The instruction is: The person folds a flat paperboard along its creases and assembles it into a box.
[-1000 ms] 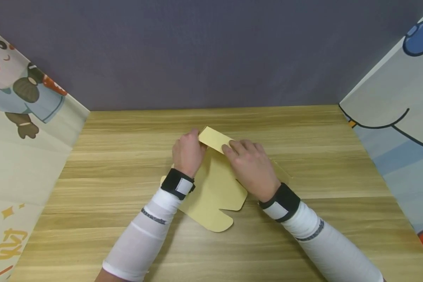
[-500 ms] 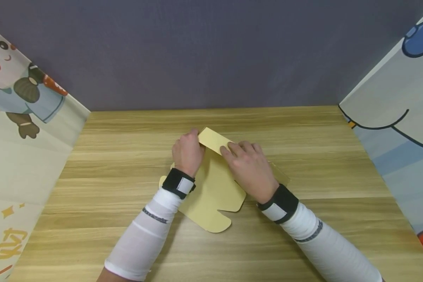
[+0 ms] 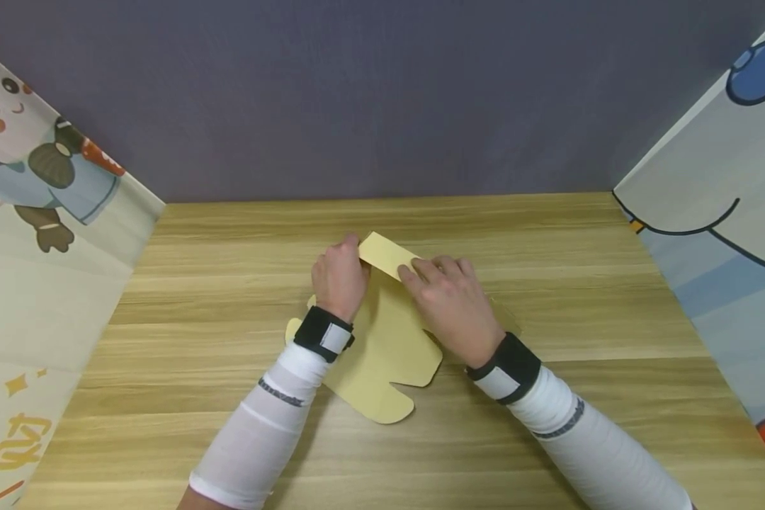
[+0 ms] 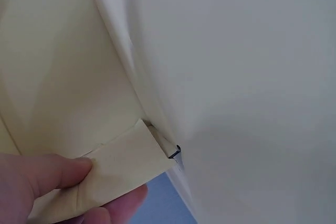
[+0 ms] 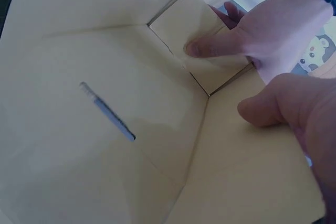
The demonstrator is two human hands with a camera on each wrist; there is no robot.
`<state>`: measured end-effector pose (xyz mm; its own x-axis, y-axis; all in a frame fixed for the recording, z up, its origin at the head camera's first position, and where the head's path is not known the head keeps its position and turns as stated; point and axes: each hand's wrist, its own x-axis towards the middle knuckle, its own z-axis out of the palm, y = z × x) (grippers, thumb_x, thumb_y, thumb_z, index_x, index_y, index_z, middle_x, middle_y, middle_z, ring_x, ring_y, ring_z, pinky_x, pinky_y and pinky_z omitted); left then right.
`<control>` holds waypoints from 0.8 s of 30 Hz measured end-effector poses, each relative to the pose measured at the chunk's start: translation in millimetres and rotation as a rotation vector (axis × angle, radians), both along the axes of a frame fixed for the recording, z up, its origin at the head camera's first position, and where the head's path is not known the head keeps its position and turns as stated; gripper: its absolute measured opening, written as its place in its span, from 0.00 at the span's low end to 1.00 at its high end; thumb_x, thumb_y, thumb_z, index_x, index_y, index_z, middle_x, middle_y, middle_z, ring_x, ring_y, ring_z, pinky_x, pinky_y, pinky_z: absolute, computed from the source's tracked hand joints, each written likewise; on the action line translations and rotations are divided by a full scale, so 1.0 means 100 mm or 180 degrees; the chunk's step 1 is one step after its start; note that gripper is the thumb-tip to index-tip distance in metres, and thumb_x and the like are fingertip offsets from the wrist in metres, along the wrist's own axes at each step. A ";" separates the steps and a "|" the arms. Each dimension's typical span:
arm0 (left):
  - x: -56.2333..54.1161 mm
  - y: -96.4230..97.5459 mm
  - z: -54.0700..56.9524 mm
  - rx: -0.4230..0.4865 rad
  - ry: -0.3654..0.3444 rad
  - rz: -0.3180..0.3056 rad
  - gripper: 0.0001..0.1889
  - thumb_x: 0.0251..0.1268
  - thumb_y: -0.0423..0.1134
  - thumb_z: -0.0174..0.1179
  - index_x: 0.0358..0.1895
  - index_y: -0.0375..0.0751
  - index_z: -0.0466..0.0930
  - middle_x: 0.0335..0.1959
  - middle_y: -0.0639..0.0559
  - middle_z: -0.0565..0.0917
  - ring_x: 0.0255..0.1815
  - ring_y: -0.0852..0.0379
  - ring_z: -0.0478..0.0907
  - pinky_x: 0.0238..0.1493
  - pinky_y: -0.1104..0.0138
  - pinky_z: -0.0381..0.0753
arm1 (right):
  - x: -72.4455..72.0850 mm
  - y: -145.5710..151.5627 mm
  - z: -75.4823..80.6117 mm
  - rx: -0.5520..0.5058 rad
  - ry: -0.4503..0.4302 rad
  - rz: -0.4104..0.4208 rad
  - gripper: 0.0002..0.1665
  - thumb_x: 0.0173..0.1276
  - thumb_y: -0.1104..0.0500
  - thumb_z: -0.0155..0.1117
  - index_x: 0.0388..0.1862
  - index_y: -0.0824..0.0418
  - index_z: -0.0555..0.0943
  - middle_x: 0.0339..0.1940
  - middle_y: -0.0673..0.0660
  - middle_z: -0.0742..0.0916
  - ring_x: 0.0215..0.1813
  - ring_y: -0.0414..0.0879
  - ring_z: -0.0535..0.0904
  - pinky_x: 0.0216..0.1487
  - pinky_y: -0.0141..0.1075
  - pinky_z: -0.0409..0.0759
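A creased sheet of pale tan cardboard (image 3: 382, 354), cut with rounded tabs like a box blank, stands partly folded between both hands. My left hand (image 3: 341, 278) pinches a small end flap (image 4: 126, 161) between thumb and fingers, at the far left corner. On the far side, my right hand (image 3: 455, 304) holds a raised side panel (image 5: 247, 166); its thumb (image 5: 262, 109) lies on the inner face, its fingers over the top edge in the head view. A narrow slot (image 5: 107, 111) cuts through the panel between the folds. The blank's far underside is hidden.
The blank stands on a wood-grain table (image 3: 229, 234). A dark grey panel (image 3: 382, 99) rises behind it. Cartoon-printed panels border the left (image 3: 44, 283) and right (image 3: 707, 184) sides. A translucent-looking tab (image 3: 505, 313) juts out past the right hand.
The blank's near tabs have shifted slightly left, and the right hand has moved a little left too. Both hands keep their hold on the cardboard.
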<state>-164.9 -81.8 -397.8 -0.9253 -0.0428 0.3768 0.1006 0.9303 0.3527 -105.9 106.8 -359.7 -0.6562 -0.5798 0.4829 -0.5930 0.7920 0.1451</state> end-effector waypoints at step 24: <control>0.09 0.07 0.28 -0.0899 0.1601 -0.1042 0.04 0.50 0.30 0.64 0.31 0.42 0.83 0.31 0.50 0.85 0.31 0.52 0.77 0.30 0.67 0.77 | 0.03 0.03 0.15 -0.0406 0.0040 0.0430 0.07 0.67 0.62 0.59 0.42 0.61 0.81 0.36 0.56 0.81 0.36 0.51 0.76 0.32 0.40 0.75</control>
<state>-156.2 -75.0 -369.8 -0.5820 0.3745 0.7218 0.4826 0.8735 -0.0640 -103.0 109.4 -344.5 -0.5699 -0.5958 0.5658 -0.6941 0.7176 0.0566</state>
